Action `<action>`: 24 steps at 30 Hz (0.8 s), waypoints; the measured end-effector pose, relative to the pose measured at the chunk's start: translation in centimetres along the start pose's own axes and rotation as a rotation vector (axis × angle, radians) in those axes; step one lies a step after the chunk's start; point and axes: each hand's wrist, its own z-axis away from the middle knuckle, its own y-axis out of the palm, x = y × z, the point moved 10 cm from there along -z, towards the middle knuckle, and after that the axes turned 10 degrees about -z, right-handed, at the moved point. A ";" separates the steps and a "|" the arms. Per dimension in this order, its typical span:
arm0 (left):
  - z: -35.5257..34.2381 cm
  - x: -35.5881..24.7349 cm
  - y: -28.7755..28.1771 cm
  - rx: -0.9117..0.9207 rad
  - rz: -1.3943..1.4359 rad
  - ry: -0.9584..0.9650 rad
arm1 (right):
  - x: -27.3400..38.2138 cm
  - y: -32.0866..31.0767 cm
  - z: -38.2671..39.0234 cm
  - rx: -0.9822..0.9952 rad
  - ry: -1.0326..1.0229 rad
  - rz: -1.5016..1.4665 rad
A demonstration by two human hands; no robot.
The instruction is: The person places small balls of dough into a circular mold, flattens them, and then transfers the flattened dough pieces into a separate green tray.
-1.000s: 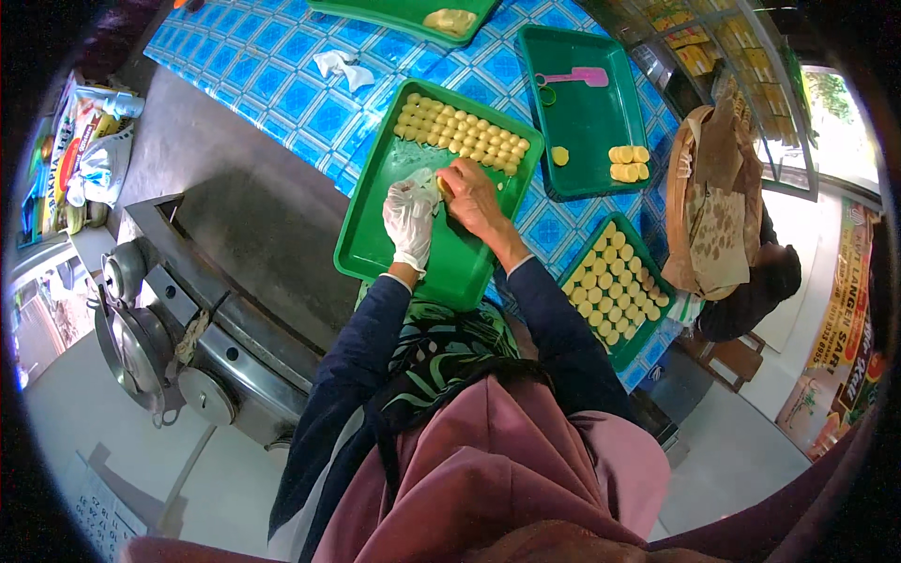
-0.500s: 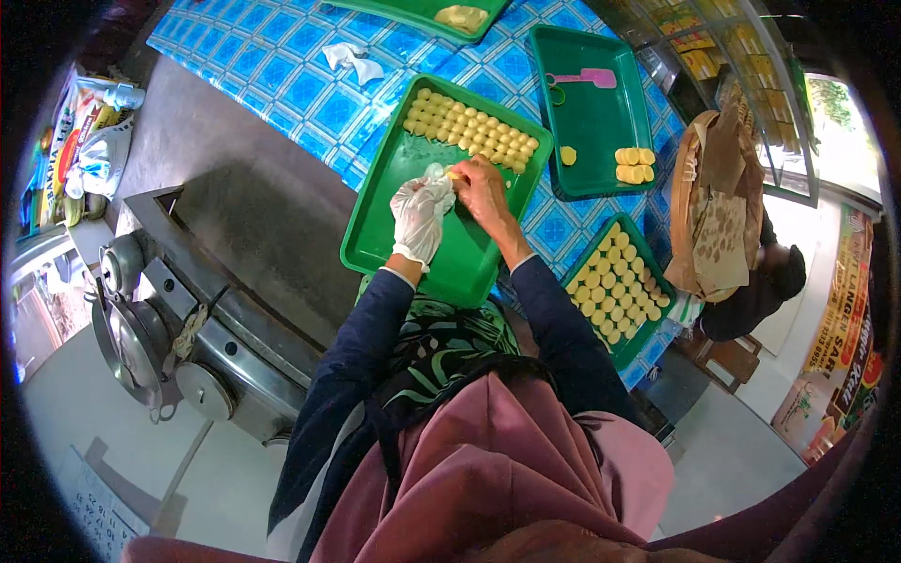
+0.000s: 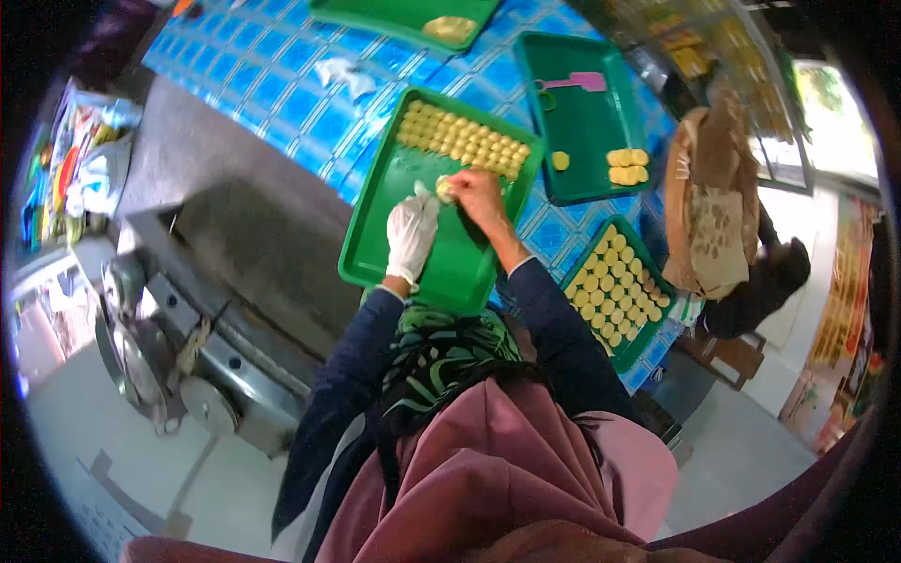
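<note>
A small pale-yellow dough piece (image 3: 444,189) is held up over a green tray (image 3: 375,246). My right hand (image 3: 479,197), bare, pinches it from the right with closed fingers. From the left, my left hand (image 3: 412,235), in a thin white glove, has its curled fingers against the same piece; its fingertips are partly hidden. Beyond both hands, several rows of round yellow dough balls (image 3: 462,134) fill the far end of this tray. The tray's near half shows bare green.
Right of my tray, a darker green tray (image 3: 587,120) holds a pink spatula (image 3: 577,82) and yellow dough pieces (image 3: 628,167). A smaller tray of flat rounds (image 3: 615,281) lies nearer. A dough lump (image 3: 450,29) sits in the far tray. A stove (image 3: 230,352) stands left.
My hands have shifted slightly and the dough piece shows more between them. The gloved hand has turned and lowered a little. The view has tilted slightly, with blur.
</note>
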 end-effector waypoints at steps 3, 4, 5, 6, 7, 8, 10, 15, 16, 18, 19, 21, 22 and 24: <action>0.7 0.8 2.9 0.139 0.100 -0.127 | -0.6 1.0 0.2 -0.024 -0.044 -0.052; 0.8 -0.7 1.4 -0.007 0.144 0.030 | -1.6 1.4 0.3 -0.026 0.019 -0.081; 0.8 -1.7 -0.5 -0.168 0.192 0.180 | -1.4 1.6 0.0 0.017 -0.014 -0.083; 0.3 -3.4 -0.9 -0.201 0.315 0.238 | -1.7 0.0 -0.2 -0.016 -0.032 -0.041; 0.1 -4.5 -1.3 -0.222 0.417 0.273 | -1.9 -1.4 -0.1 -0.029 -0.041 -0.023; -0.1 -5.0 -1.1 -0.222 0.429 0.311 | -1.5 -2.7 -0.1 -0.066 -0.052 -0.013; 0.6 0.3 6.1 0.176 1.462 -0.558 | -1.9 -1.8 0.2 -0.031 0.164 -0.338; -0.6 -4.8 0.2 0.207 1.207 -0.307 | -1.4 -2.8 2.2 -0.081 0.370 -0.453; -0.9 -4.5 -0.4 0.169 1.188 -0.235 | -0.2 -2.5 2.2 -0.074 0.311 -0.434; -1.1 -5.0 -2.4 0.083 1.003 -0.042 | 1.5 -3.9 2.3 -0.096 0.166 -0.378; -1.1 -5.5 -1.8 0.139 1.149 -0.106 | 2.0 -4.6 3.0 -0.126 0.083 -0.350; -0.3 -4.3 1.0 0.272 1.749 -0.435 | 4.2 -6.5 4.8 -0.332 0.185 -0.540; -0.2 -5.6 1.0 0.296 1.791 -0.452 | 3.2 -7.6 5.8 -0.385 0.305 -0.633; -0.2 -8.4 -0.1 0.372 1.868 -0.457 | 1.8 -8.5 7.2 -0.424 0.434 -0.718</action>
